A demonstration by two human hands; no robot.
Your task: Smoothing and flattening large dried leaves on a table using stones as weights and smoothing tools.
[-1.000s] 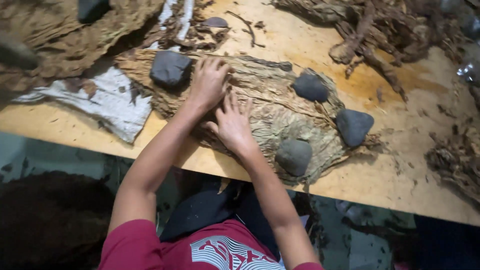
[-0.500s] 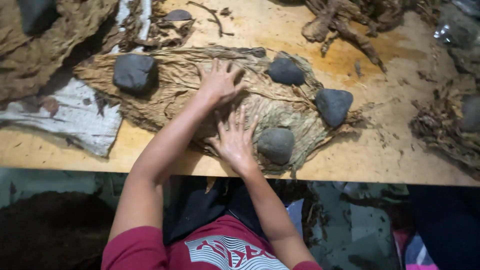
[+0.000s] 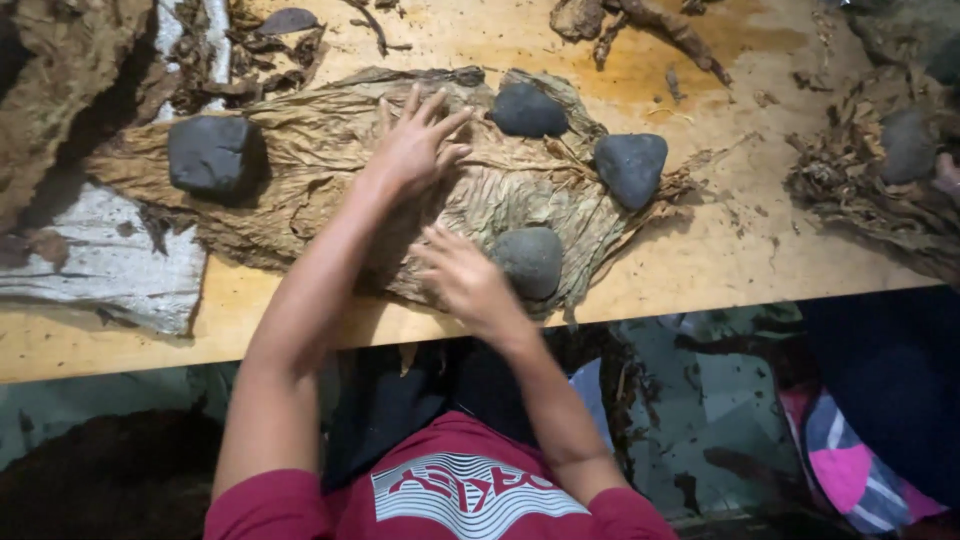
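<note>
So the big dried leaf is lying flat on the wooden table, long axis running roughly 9 to 3 o'clock, with the crinkled wider end over toward 3. It's pinned down by four dark grey stones: a chunky one at the 9 o'clock end, one up at about 1, a roughly triangular one out at 3, and a rounder one down at 5 near the table edge.

My left hand is flat on the middle of the leaf, fingers spread wide and pointing toward 1 o'clock, gripping nothing, just pressing. My right hand is open too, palm down on the leaf's near edge, right next to that rounder stone; it's a bit blurry, so I can't tell if the fingertips actually touch the stone.

No packaging in sight. There's a pale grey cloth at 8 o'clock and heaps of brown leaf scraps at 3.
</note>
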